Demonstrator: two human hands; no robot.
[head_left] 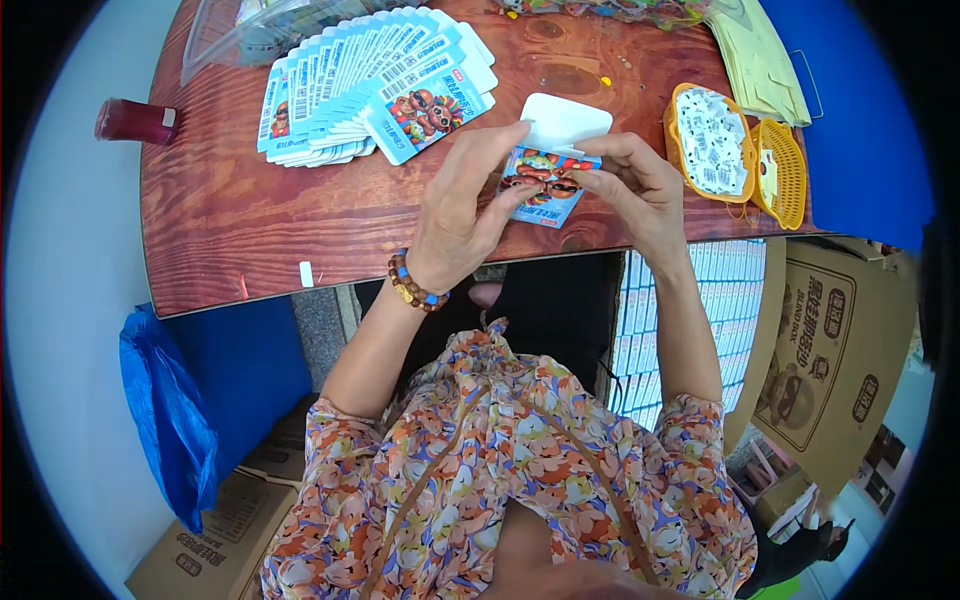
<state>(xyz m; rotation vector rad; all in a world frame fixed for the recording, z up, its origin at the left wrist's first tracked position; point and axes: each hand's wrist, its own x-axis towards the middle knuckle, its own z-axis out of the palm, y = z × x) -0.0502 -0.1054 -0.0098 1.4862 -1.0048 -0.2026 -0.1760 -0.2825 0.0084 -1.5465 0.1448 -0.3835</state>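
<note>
Between my two hands, over the table's near edge, is a small blue printed carton [545, 210] with cartoon figures on its face and a white flap [565, 120] standing up from its far end. My left hand [465, 190], with a beaded bracelet [415, 288] on the wrist, pinches its left side between thumb and fingers. On the other side my right hand [640, 190] grips the carton's upper right corner, thumb on the printed face. Just beyond my left hand lies a fanned stack of flat blue and white cartons [425, 115].
Small white printed slips fill a yellow basket [712, 140], beside a second yellow basket [785, 175]. Pale yellow sheets [755, 60] lie at the far right. A clear plastic bin [230, 40] and a dark red jar [140, 121] stand left. An open cardboard box [830, 350] holds packed cartons [690, 310].
</note>
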